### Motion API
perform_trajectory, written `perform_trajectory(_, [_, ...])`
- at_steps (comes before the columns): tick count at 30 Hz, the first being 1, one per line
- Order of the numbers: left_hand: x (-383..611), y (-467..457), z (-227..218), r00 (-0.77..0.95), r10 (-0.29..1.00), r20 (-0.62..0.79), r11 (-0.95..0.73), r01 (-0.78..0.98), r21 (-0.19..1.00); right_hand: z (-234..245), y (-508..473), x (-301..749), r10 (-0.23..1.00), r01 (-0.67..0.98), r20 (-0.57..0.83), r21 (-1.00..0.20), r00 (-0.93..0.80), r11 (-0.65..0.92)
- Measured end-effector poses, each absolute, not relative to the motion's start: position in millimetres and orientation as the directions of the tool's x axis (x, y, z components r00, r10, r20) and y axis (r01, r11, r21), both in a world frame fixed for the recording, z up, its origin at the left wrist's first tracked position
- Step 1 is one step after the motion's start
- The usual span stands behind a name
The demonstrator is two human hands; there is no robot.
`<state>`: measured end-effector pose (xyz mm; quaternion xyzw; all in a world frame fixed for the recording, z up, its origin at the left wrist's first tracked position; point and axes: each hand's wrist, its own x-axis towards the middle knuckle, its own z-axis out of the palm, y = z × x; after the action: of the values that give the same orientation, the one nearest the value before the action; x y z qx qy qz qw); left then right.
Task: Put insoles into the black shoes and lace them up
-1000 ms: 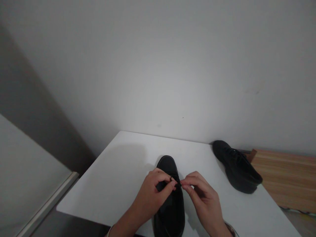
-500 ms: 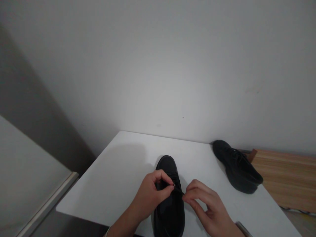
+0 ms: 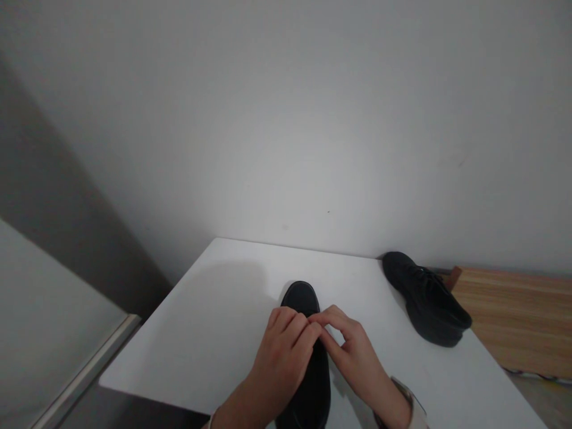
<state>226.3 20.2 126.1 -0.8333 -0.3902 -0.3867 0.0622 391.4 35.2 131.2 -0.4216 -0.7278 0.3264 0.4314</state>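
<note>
A black lace-up shoe (image 3: pixel 301 297) lies on the white table (image 3: pixel 223 316) right in front of me, toe pointing away. My left hand (image 3: pixel 283 351) and my right hand (image 3: pixel 353 351) meet over its lacing area, fingertips touching above the tongue. The fingers are pinched together where the lace runs, and the lace itself is hidden under them. The hands cover most of the shoe's middle; only the toe and a strip of the heel part show.
A second black shoe (image 3: pixel 424 304) lies at the table's far right, close to the grey wall (image 3: pixel 286 119). A wooden surface (image 3: pixel 513 316) adjoins the table on the right. The table's left edge drops to a dark gap and a pale panel (image 3: pixel 44 310).
Both hands have moved forward along the shoe and closed together over the laces. A second ago they were slightly apart, each pinching a lace end.
</note>
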Motion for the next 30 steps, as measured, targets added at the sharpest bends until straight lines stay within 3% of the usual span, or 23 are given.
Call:
perform_trajectory(6, [225, 21, 127, 0.349, 0.588, 0.729, -0.660, 0.728, 0.184, 136, 39, 395, 0.910, 0.297, 0.280, -0.880, -0.306, 0.371])
perform_trajectory(14, [207, 17, 128, 0.334, 0.675, 0.658, -0.601, 0.766, 0.228, 133, 35, 390, 0.863, 0.388, 0.443, -0.771, -0.244, 0.506])
perform_trajectory(22, [199, 8, 119, 0.277, 0.716, 0.640, -0.597, 0.719, 0.357, 124, 38, 390, 0.863, 0.517, 0.459, -0.697, -0.209, 0.496])
perform_trajectory(24, [195, 7, 118, 0.233, 0.736, 0.635, -0.584, 0.692, 0.424, 126, 39, 395, 0.865, 0.507, 0.462, -0.707, -0.198, 0.493])
perform_trajectory(27, [181, 3, 115, 0.027, 0.821, 0.570, -0.442, 0.661, 0.606, 136, 33, 410, 0.837, 0.495, 0.523, -0.691, -0.160, 0.526])
perform_trajectory(30, [165, -3, 105, -0.143, 0.898, 0.417, -0.241, 0.632, 0.736, 149, 16, 423, 0.798, 0.454, 0.511, -0.657, -0.319, 0.602])
